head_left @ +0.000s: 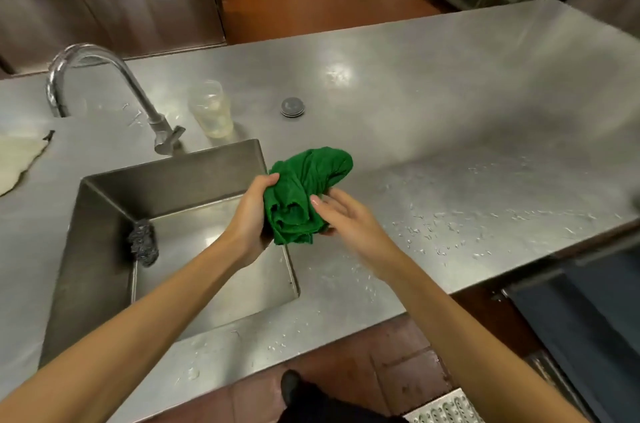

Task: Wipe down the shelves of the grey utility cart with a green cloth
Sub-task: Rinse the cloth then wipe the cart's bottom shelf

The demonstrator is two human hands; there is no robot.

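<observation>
A bunched green cloth (304,192) is held between both hands above the right edge of a steel sink (104,215), where the basin meets the wet steel counter (450,111). The left hand (251,215) is clamped on the cloth's left side, thumb on top and fingers wrapped beneath. The right hand (341,215) is set against the cloth's right side with its fingers spread and loosely extended; whether the cloth is actually gripped by it cannot be told. A dark scrubbing pad (143,242) is seen against the sink's left wall. A curved tap (104,76) is mounted behind the basin, and a clear plastic container (211,109) stands just beside it. A round grey plug (292,106) lies further right on the counter, and water droplets are scattered over the counter near the right hand
</observation>
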